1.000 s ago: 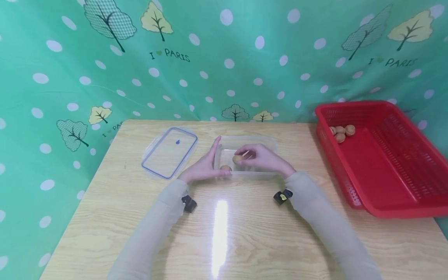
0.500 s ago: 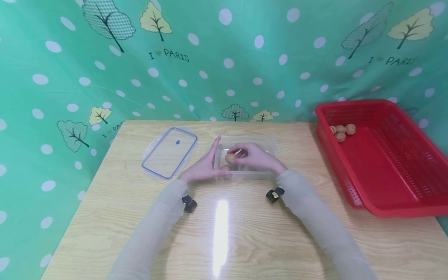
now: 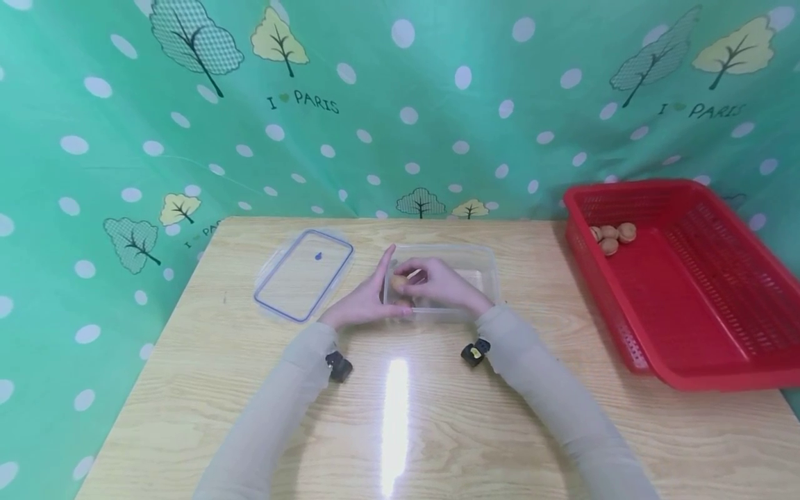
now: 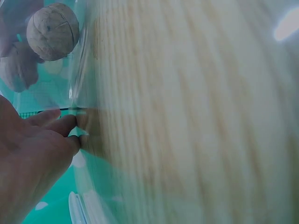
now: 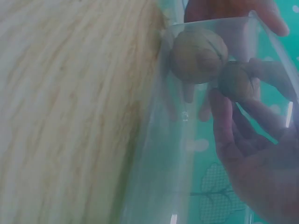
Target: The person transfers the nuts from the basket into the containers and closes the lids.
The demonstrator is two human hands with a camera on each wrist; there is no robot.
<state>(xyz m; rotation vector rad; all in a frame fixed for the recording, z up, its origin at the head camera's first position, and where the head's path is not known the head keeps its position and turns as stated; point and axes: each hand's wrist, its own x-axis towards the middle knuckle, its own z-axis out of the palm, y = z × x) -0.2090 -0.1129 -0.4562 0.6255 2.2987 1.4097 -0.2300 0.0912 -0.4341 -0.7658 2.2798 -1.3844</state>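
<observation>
A clear plastic container (image 3: pixel 481 253) stands mid-table. Inside, the right hand (image 3: pixel 440 283) pinches a walnut (image 3: pixel 398 282) between thumb and fingertips at the left end. A second walnut (image 5: pixel 198 56) lies beside it, towards the container's front left corner; the two look touching or nearly so in the right wrist view. My left hand (image 3: pixel 362 298) is spread around the outside of the container's left end, thumb along the front wall and a straight finger pointing to the back. In the left wrist view, both walnuts show through the wall, above the left-hand fingers (image 4: pixel 60 123).
A clear lid (image 3: pixel 304 274) with a blue seal lies flat to the left of the container. At the right stands a red plastic basket (image 3: pixel 681 305), with several more walnuts (image 3: pixel 612 237) in its far left corner. A patterned green cloth hangs behind the table.
My right hand has moved left inside the container with the pinched walnut, up to the left end, close to the other walnut. The left hand has stayed in place.
</observation>
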